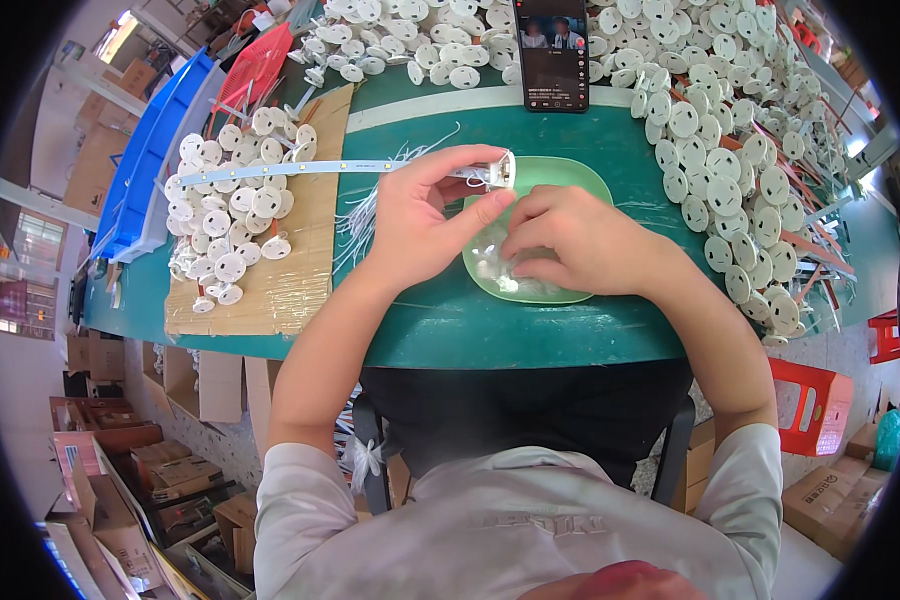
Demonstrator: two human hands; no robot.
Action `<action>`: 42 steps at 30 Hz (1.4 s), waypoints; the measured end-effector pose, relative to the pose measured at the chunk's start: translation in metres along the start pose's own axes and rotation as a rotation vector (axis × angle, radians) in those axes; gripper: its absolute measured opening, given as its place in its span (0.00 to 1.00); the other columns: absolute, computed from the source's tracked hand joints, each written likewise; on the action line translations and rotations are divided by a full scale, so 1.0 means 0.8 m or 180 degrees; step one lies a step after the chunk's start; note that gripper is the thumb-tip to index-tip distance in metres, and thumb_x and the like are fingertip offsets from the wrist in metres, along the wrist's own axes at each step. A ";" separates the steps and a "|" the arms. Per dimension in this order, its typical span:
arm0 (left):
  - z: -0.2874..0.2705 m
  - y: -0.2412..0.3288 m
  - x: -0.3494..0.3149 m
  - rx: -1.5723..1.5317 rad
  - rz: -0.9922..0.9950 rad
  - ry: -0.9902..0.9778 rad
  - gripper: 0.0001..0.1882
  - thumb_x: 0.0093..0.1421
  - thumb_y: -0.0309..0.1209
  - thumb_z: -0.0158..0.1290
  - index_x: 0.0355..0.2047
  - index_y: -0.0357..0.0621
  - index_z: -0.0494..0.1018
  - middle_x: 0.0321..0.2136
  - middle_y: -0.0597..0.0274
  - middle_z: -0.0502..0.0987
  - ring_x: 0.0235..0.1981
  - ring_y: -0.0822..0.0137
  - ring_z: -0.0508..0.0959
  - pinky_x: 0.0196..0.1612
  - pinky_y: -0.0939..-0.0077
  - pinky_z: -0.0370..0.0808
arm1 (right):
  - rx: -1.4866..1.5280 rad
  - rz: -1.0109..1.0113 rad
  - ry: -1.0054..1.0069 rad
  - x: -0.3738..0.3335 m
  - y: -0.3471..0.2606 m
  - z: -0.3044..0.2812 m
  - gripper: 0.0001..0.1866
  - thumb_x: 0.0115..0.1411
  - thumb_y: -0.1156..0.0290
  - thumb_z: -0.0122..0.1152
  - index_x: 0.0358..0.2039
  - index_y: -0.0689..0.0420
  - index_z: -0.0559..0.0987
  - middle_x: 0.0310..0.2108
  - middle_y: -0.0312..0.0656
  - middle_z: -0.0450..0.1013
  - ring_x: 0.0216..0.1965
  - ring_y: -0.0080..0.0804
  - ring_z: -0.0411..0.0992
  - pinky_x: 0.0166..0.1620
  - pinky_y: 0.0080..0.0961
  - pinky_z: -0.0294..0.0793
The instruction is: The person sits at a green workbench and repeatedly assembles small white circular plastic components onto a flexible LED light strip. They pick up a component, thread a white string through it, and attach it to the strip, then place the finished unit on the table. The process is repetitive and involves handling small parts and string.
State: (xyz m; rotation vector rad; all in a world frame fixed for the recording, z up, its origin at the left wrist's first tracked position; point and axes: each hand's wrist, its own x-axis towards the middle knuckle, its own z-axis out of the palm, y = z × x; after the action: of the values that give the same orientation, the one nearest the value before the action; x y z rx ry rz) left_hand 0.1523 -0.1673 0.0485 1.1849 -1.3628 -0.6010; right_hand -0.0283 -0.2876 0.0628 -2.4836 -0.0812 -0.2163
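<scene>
My left hand is closed round the end of a long pale LED strip, near a round white cap with a thin white wire by it. The strip stretches left over a pile of white discs. My right hand reaches down into a light green tray, its fingers bent among small clear and white pieces. Whether those fingertips grip a piece is hidden. A bundle of thin white wires lies on the table left of my left wrist.
White round discs are heaped on a cardboard sheet at the left, with more discs along the right and back. A phone stands at the back of the green table. Blue bins stand far left; a red stool is right.
</scene>
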 end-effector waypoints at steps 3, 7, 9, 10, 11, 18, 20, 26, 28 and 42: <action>0.000 0.002 0.001 0.0030 -0.0013 0.0002 0.19 0.58 0.18 0.59 0.51 0.33 0.74 0.47 0.52 0.78 0.47 0.63 0.81 0.50 0.70 0.78 | 0.0054 -0.0278 0.0134 0.001 0.006 0.000 0.08 0.51 0.72 0.66 0.33 0.59 0.84 0.34 0.45 0.77 0.40 0.45 0.76 0.43 0.38 0.74; -0.001 0.002 0.001 0.0045 -0.0008 0.0026 0.19 0.58 0.17 0.59 0.51 0.33 0.74 0.46 0.53 0.78 0.47 0.63 0.81 0.50 0.70 0.78 | 0.0250 -0.0359 0.0423 0.003 0.005 0.001 0.05 0.51 0.73 0.65 0.30 0.59 0.83 0.27 0.44 0.77 0.33 0.44 0.76 0.39 0.36 0.75; -0.001 0.002 0.000 0.0045 -0.0017 0.0040 0.19 0.58 0.17 0.59 0.50 0.33 0.74 0.46 0.53 0.78 0.47 0.63 0.81 0.50 0.70 0.78 | 0.0493 -0.0193 0.0480 0.004 0.004 0.003 0.04 0.52 0.74 0.63 0.29 0.58 0.83 0.25 0.44 0.77 0.29 0.44 0.76 0.37 0.36 0.75; -0.001 0.003 0.000 0.0047 -0.0022 0.0045 0.19 0.58 0.17 0.59 0.50 0.33 0.74 0.46 0.53 0.78 0.47 0.63 0.81 0.51 0.70 0.78 | 0.0405 -0.0163 0.0519 0.004 0.004 0.004 0.04 0.52 0.75 0.63 0.29 0.58 0.82 0.25 0.44 0.77 0.28 0.44 0.76 0.36 0.36 0.75; -0.001 0.003 0.000 0.0048 -0.0028 0.0049 0.19 0.58 0.17 0.59 0.50 0.33 0.74 0.46 0.53 0.78 0.47 0.63 0.81 0.51 0.70 0.78 | 0.0317 -0.0131 0.0558 0.005 0.005 0.005 0.03 0.53 0.75 0.62 0.29 0.58 0.81 0.24 0.44 0.77 0.27 0.44 0.76 0.35 0.35 0.75; -0.001 0.005 0.002 0.0045 0.0034 0.0077 0.18 0.58 0.18 0.59 0.50 0.33 0.74 0.45 0.53 0.79 0.47 0.63 0.81 0.51 0.69 0.78 | 0.0425 0.0168 0.0935 0.007 0.002 0.006 0.03 0.54 0.74 0.62 0.30 0.58 0.79 0.26 0.46 0.77 0.28 0.44 0.77 0.34 0.35 0.75; 0.000 0.004 0.003 0.0070 0.0038 0.0110 0.18 0.58 0.18 0.59 0.50 0.33 0.74 0.45 0.53 0.79 0.47 0.62 0.81 0.51 0.69 0.78 | 0.0144 -0.0366 0.1297 0.009 0.010 0.007 0.04 0.55 0.75 0.63 0.32 0.60 0.79 0.28 0.43 0.77 0.30 0.38 0.77 0.34 0.29 0.74; -0.002 0.007 0.003 -0.0622 -0.0064 0.0399 0.17 0.59 0.19 0.59 0.49 0.35 0.75 0.43 0.56 0.79 0.44 0.66 0.81 0.49 0.71 0.79 | 0.1037 0.0573 0.1606 0.007 -0.008 -0.006 0.04 0.59 0.74 0.63 0.33 0.61 0.79 0.35 0.39 0.78 0.36 0.24 0.76 0.36 0.21 0.75; -0.004 0.010 0.004 -0.0544 -0.0062 0.0396 0.16 0.60 0.20 0.58 0.50 0.33 0.73 0.46 0.51 0.78 0.46 0.60 0.81 0.51 0.68 0.77 | 0.1339 0.0568 0.1814 0.007 -0.004 -0.005 0.05 0.60 0.73 0.61 0.34 0.62 0.78 0.36 0.39 0.78 0.36 0.22 0.76 0.36 0.19 0.75; -0.007 0.010 0.005 -0.0712 -0.0137 0.0471 0.16 0.62 0.23 0.56 0.50 0.31 0.72 0.48 0.45 0.78 0.46 0.54 0.81 0.52 0.63 0.76 | 0.2565 0.0534 0.1602 0.010 -0.002 0.002 0.03 0.66 0.75 0.55 0.36 0.61 0.71 0.35 0.40 0.77 0.29 0.20 0.72 0.35 0.20 0.74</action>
State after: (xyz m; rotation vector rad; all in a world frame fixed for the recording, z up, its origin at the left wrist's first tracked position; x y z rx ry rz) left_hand 0.1561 -0.1661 0.0581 1.0577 -1.1170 -0.6649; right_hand -0.0201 -0.2859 0.0640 -1.5732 0.2124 -0.5962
